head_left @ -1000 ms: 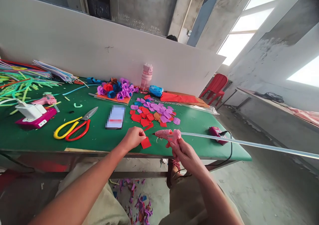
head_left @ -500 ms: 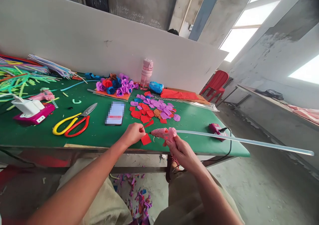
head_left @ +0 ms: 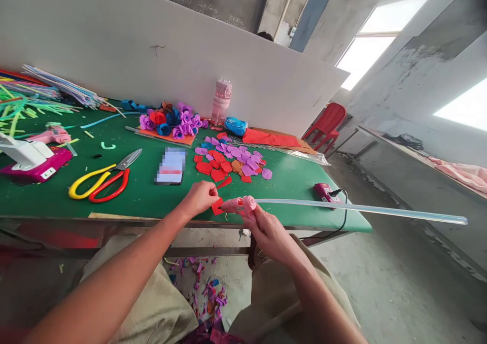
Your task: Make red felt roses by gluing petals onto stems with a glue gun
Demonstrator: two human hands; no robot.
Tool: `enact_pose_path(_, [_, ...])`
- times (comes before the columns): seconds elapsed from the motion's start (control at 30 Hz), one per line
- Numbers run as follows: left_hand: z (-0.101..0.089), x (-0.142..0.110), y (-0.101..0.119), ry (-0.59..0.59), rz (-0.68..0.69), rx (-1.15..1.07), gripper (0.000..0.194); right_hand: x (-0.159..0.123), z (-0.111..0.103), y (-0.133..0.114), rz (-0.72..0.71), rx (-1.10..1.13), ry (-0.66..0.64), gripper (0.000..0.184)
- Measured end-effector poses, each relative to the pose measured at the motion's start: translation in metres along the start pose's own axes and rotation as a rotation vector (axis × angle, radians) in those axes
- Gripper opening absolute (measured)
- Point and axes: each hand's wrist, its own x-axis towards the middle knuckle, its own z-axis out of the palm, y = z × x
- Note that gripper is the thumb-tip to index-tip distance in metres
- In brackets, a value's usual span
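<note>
Left hand (head_left: 201, 198): closed on red paper piece (head_left: 217, 206), located nearer the table edge than the phone (head_left: 170, 166) and right of it. Right hand (head_left: 269, 230): wrapped around pink glue gun (head_left: 239, 205), right of the phone, nozzle at the paper. Scissors (head_left: 110, 177): left of the phone.

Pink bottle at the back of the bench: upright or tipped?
Upright: the pink bottle stands on its base on the green table, cap end up, in front of the white board.
</note>
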Motion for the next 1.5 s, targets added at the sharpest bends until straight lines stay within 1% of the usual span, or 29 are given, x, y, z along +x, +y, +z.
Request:
enact_pose_path(0.2, [0.0002,-0.0005,-0.0005,0.003,0.012,0.008,0.01,-0.0019,0.0,-0.0046,-0.001,-0.025,-0.032,0.021])
enact_pose_path(0.33, [0.0005,-0.0003,-0.0011,0.004,0.013,0.008,0.009,-0.0025,0.0006,-0.0043,-0.005,-0.033,-0.027,0.018])
enact_pose_path(1.03, [-0.0003,-0.0007,0.0007,-0.001,0.015,0.0,0.009,-0.0004,0.0011,-0.0051,-0.012,-0.061,-0.033,0.015])
enact_pose_path(1.23, [-0.0016,-0.0019,0.0024,-0.002,0.01,0.005,0.009,-0.0006,-0.0005,-0.0071,-0.001,-0.075,-0.034,0.016])
enact_pose_path(1.5, [0.0005,-0.0006,-0.0008,0.001,0.024,0.012,0.011,-0.0002,-0.0018,-0.0057,0.006,-0.076,-0.017,0.021])
